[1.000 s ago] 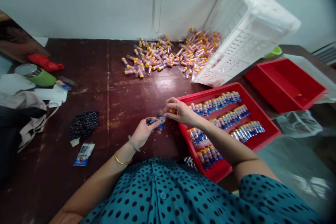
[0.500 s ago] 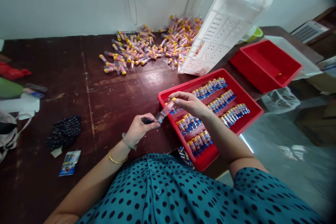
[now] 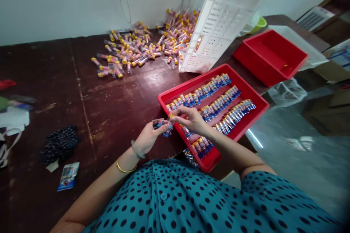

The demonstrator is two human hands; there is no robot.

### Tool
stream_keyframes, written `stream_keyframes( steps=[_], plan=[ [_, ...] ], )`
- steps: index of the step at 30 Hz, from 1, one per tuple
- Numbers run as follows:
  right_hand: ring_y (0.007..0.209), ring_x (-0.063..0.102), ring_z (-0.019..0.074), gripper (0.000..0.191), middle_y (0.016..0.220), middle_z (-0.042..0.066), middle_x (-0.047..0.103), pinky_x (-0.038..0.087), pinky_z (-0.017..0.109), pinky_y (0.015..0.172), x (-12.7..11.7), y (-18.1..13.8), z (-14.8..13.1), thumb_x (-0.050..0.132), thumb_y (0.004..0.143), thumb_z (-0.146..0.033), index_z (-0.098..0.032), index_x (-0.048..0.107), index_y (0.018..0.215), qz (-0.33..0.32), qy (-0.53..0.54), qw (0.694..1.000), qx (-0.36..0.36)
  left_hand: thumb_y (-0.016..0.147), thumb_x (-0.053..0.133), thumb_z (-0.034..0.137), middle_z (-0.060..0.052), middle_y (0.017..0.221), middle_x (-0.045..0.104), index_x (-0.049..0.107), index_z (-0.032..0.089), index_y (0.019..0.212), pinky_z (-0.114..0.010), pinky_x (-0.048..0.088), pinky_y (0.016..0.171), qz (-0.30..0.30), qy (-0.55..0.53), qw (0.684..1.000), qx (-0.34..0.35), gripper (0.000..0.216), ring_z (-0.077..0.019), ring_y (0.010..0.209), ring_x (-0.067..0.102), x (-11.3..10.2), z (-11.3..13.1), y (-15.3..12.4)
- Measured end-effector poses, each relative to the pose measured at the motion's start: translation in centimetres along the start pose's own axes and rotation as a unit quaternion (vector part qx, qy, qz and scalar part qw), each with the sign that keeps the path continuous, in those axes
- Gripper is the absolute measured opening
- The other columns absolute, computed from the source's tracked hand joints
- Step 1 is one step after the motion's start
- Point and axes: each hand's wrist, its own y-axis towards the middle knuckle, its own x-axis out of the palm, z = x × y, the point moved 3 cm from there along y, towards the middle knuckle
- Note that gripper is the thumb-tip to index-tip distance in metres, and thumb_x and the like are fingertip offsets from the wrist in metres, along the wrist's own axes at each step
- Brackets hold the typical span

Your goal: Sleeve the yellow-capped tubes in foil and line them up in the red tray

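My left hand (image 3: 149, 136) is closed around a small blue printed packet (image 3: 163, 126) just left of the near red tray (image 3: 191, 89). My right hand (image 3: 188, 118) pinches a small clear tube with a yellow cap (image 3: 171, 117) and holds it against that packet. The two hands meet over the tray's left edge. The tray holds several rows of packed tubes in blue wrappers (image 3: 218, 107). A heap of loose yellow-capped tubes (image 3: 142, 49) lies at the back of the dark wooden table (image 3: 109, 94).
A white slotted crate (image 3: 218, 14) leans tilted over the tube heap. A second red tray (image 3: 269, 56) sits at the right. A dark spotted cloth (image 3: 57, 143) and one blue packet (image 3: 68, 175) lie at the left, with clutter at the far left edge.
My right hand drew the tube down and left, from above the tray to the packet in my left hand. The view shifted slightly right.
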Motion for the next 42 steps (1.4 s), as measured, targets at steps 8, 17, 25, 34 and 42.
stream_keyframes(
  steps=[8, 17, 25, 34, 42],
  plan=[
    [0.100, 0.067, 0.0199, 0.018, 0.103, 0.005, 0.074, 0.049, 0.036, 0.095, 0.9, -3.2, 0.0, 0.074, 0.082, -0.032, -0.021, 0.069, 0.096, 0.092, -0.036, 0.994, -0.045, 0.068, 0.085, 0.029, -0.003, 0.081, 0.075, 0.077, 0.015, 0.085, -0.024, 0.049, 0.072, -0.004, -0.034, 0.999, -0.008, 0.023, -0.0130, 0.073, 0.064, 1.4, 0.7, -0.2],
    [0.138, 0.043, 0.0266, 0.109, 0.154, 0.015, 0.035, 0.039, 0.042, 0.114, 1.9, -4.4, 0.2, 0.080, 0.075, -0.033, -0.026, 0.009, 0.157, 0.020, -0.081, 0.992, -0.096, 0.064, 0.087, 0.029, -0.004, 0.088, 0.077, 0.076, 0.016, 0.088, -0.025, 0.051, 0.076, 0.033, -0.125, 0.991, -0.025, 0.029, -0.0151, 0.078, 0.067, 2.7, 0.7, 0.1],
    [0.145, 0.032, 0.0246, 0.098, 0.159, 0.013, 0.027, 0.031, 0.040, 0.120, 1.8, -4.7, 0.2, 0.072, 0.084, -0.026, -0.024, 0.008, 0.157, 0.023, -0.102, 0.989, -0.105, 0.057, 0.091, 0.028, -0.001, 0.079, 0.076, 0.076, 0.016, 0.083, -0.025, 0.053, 0.074, 0.048, -0.140, 0.988, -0.038, 0.032, -0.0139, 0.073, 0.067, 3.2, 0.7, 0.1],
    [0.128, 0.053, 0.0227, 0.080, 0.138, 0.011, 0.053, 0.040, 0.040, 0.111, 1.3, -4.5, 0.7, 0.071, 0.085, -0.037, -0.026, 0.028, 0.151, 0.053, 0.048, 0.997, -0.029, 0.064, 0.087, 0.027, -0.002, 0.085, 0.076, 0.076, 0.016, 0.089, -0.025, 0.051, 0.079, 0.020, -0.077, 0.997, -0.012, 0.029, -0.0144, 0.078, 0.067, 3.3, 0.8, 0.5],
    [0.091, 0.064, 0.0163, 0.046, 0.105, 0.005, 0.065, 0.052, 0.031, 0.083, -4.9, -4.2, 3.0, 0.053, 0.094, -0.037, -0.024, 0.041, 0.136, 0.151, 0.081, 0.983, 0.061, 0.078, 0.075, 0.036, -0.008, 0.086, 0.073, 0.074, 0.013, 0.101, -0.028, 0.055, 0.068, -0.021, -0.062, 0.995, -0.075, 0.032, -0.0186, 0.078, 0.067, 3.7, -0.6, 0.7]
  ],
)
